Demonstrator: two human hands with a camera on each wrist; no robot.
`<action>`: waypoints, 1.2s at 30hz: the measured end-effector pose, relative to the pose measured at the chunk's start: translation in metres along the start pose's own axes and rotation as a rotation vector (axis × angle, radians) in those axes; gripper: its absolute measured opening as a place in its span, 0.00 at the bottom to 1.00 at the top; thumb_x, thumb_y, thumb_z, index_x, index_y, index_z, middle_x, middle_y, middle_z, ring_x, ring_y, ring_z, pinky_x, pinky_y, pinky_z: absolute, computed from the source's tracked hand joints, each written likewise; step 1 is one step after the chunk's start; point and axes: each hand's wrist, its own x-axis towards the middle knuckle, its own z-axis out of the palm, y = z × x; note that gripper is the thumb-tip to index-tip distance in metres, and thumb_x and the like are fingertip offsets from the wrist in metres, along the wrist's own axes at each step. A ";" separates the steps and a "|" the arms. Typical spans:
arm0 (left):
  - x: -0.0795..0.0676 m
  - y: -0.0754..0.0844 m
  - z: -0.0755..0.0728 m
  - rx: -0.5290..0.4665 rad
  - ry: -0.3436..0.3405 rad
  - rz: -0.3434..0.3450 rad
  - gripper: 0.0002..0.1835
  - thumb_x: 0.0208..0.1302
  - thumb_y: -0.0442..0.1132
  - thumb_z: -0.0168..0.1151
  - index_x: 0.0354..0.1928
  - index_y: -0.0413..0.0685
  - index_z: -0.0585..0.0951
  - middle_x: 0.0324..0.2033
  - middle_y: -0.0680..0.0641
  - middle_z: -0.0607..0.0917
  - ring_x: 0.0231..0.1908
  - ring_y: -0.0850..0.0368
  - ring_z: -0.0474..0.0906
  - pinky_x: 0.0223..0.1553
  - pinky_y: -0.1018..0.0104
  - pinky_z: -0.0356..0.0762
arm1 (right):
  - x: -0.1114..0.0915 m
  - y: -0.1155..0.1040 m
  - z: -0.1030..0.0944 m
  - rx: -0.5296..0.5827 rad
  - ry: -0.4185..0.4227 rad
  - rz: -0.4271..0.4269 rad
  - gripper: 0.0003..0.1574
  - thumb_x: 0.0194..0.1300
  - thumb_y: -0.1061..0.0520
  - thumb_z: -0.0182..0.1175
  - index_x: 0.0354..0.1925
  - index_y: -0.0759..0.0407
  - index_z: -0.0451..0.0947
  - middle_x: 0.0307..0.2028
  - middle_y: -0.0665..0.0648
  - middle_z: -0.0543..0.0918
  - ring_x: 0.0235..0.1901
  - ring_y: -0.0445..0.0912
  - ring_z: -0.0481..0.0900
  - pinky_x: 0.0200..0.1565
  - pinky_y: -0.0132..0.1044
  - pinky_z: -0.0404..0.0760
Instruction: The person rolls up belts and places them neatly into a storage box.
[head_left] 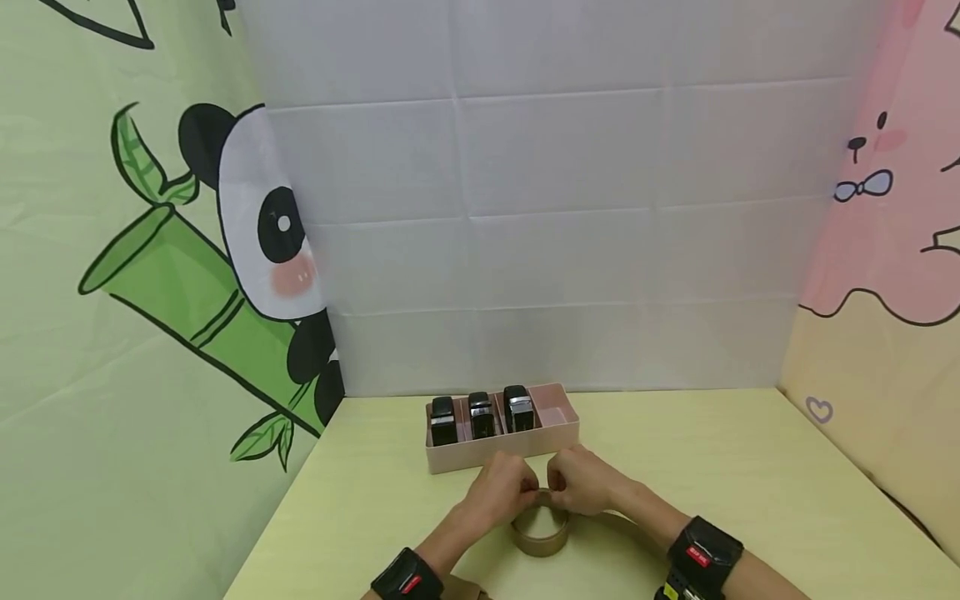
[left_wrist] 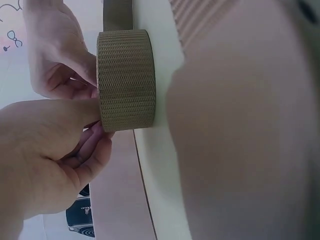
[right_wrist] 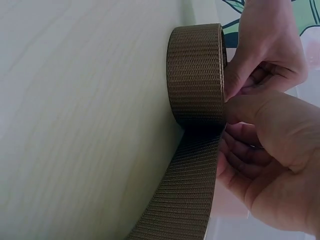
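Observation:
A brown webbing belt (head_left: 542, 543) stands on its edge on the table, coiled into a ring. My left hand (head_left: 501, 487) grips the far side of the ring from the left, thumb inside it. Right beside it, my right hand (head_left: 585, 482) pinches the same stretch of webbing from the right. In the right wrist view a loose length of the belt (right_wrist: 182, 192) runs away from the coil past the right hand. In the left wrist view the coil (left_wrist: 126, 80) hides some of the fingertips of both hands.
Just beyond the hands, a pale pink divided box (head_left: 502, 451) holds three black rolled belts with silver buckles, one belt (head_left: 444, 421) at its left end. The yellow table (head_left: 712, 467) meets a grey-white backdrop (head_left: 555, 250). Printed cloth (head_left: 150, 400) hangs at the left.

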 end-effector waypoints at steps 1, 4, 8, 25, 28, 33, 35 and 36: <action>-0.001 0.001 -0.001 -0.003 0.004 0.004 0.06 0.58 0.39 0.76 0.25 0.52 0.93 0.19 0.60 0.87 0.18 0.75 0.72 0.18 0.83 0.69 | 0.000 0.000 0.001 -0.006 0.008 -0.001 0.13 0.57 0.58 0.72 0.19 0.51 0.81 0.17 0.41 0.78 0.18 0.32 0.70 0.20 0.26 0.71; -0.009 0.005 -0.010 -0.012 0.033 0.027 0.04 0.59 0.38 0.75 0.27 0.51 0.92 0.20 0.58 0.87 0.21 0.72 0.74 0.21 0.83 0.69 | -0.002 0.000 0.000 -0.043 0.025 0.001 0.13 0.55 0.60 0.72 0.18 0.51 0.81 0.16 0.41 0.77 0.17 0.33 0.70 0.19 0.26 0.71; -0.029 0.020 -0.032 -0.092 -0.037 0.135 0.02 0.59 0.37 0.72 0.30 0.50 0.92 0.25 0.58 0.87 0.27 0.69 0.79 0.28 0.83 0.72 | -0.008 0.004 -0.006 -0.087 0.047 0.032 0.12 0.53 0.63 0.70 0.18 0.52 0.80 0.16 0.42 0.77 0.15 0.33 0.69 0.17 0.26 0.70; -0.094 0.053 -0.047 -0.148 -0.542 0.396 0.16 0.69 0.45 0.60 0.20 0.61 0.78 0.15 0.67 0.66 0.16 0.80 0.55 0.14 0.85 0.61 | -0.050 0.026 -0.020 -0.044 0.131 0.206 0.18 0.53 0.66 0.68 0.16 0.50 0.75 0.14 0.42 0.72 0.12 0.32 0.62 0.15 0.23 0.62; -0.093 0.048 -0.051 -0.148 -0.543 0.386 0.12 0.69 0.43 0.62 0.24 0.60 0.83 0.17 0.68 0.71 0.18 0.82 0.59 0.18 0.87 0.65 | -0.053 0.027 -0.018 -0.045 0.145 0.223 0.16 0.53 0.65 0.68 0.16 0.50 0.76 0.15 0.43 0.74 0.13 0.32 0.64 0.16 0.24 0.65; -0.088 0.033 -0.062 -0.121 -0.496 0.211 0.08 0.58 0.33 0.72 0.30 0.57 0.89 0.23 0.67 0.81 0.23 0.78 0.71 0.27 0.80 0.71 | -0.052 0.026 -0.015 -0.051 0.156 0.238 0.15 0.52 0.64 0.68 0.16 0.49 0.76 0.16 0.42 0.75 0.15 0.34 0.67 0.17 0.27 0.68; -0.087 0.027 -0.064 -0.077 -0.432 0.188 0.12 0.55 0.29 0.73 0.28 0.58 0.88 0.24 0.66 0.82 0.24 0.75 0.72 0.27 0.79 0.71 | -0.051 0.025 -0.013 -0.054 0.159 0.235 0.15 0.51 0.63 0.69 0.16 0.49 0.76 0.16 0.42 0.75 0.15 0.34 0.67 0.17 0.27 0.69; -0.086 0.023 -0.064 -0.053 -0.390 0.192 0.14 0.53 0.26 0.72 0.26 0.58 0.87 0.24 0.65 0.82 0.24 0.74 0.72 0.27 0.78 0.71 | -0.051 0.024 -0.013 -0.055 0.159 0.236 0.16 0.51 0.63 0.69 0.16 0.49 0.75 0.16 0.42 0.75 0.15 0.34 0.68 0.18 0.27 0.69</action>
